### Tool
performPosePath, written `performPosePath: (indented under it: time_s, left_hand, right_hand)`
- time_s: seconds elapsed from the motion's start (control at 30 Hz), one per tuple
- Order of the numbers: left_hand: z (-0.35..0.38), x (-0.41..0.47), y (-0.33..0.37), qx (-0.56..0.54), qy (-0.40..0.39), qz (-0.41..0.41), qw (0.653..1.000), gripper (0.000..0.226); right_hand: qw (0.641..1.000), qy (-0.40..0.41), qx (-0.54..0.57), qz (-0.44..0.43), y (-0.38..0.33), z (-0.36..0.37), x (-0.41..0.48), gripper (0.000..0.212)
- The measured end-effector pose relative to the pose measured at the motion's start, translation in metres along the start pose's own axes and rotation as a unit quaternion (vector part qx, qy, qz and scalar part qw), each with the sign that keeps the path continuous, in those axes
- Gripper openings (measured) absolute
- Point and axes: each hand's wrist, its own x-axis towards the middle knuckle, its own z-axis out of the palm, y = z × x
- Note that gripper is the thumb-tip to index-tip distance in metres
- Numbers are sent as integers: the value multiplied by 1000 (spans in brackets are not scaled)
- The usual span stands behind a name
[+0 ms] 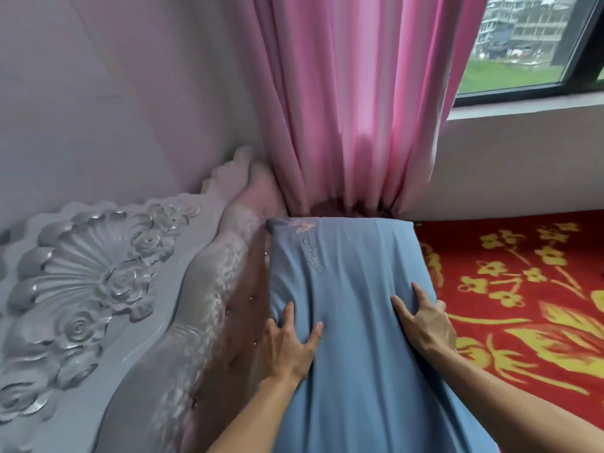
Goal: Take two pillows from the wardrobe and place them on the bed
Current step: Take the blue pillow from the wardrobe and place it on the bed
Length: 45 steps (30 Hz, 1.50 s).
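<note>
One blue pillow (346, 289) at frame centre, under two hands' spread fingers (287, 313) (flat, gripping nothing), beside the headboard (98, 289).

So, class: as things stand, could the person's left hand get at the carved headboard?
Probably yes. The left hand lies spread on the blue pillow, right beside the headboard, and nothing visible sits between them; it would only need to let go and move sideways.

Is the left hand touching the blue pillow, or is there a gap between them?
Touching. The head view shows the left hand spread flat on the blue pillow, its fingers pressing into the fabric, with no gap visible.
</note>
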Motion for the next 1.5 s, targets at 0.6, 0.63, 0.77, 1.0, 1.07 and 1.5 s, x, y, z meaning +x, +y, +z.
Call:
performPosePath:
  time_s: [0.6,0.63,0.77,1.0,1.07,1.5]
  left_hand:
    - [220,282,-65,-23,-14,-14,1000,88]
    - [233,287,-76,-26,-32,-27,999,92]
    - [277,271,-114,60,-110,-49,991,88]
    - [290,221,-121,182,-79,24,980,66]
    - [282,205,-122,215,-106,35,970,64]
    - [177,78,-97,248,-319,67,912,31]
  right_hand:
    - [1000,-12,6,-6,36,237,229,71]
    - [1000,-27,-2,-10,42,250,232,72]
    - [992,-62,-99,-43,72,294,225,72]
    - [976,-52,-188,-99,112,310,204,65]
    - [971,-77,-206,-92,116,306,192,63]
    - [921,-215,-295,-137,105,208,71,23]
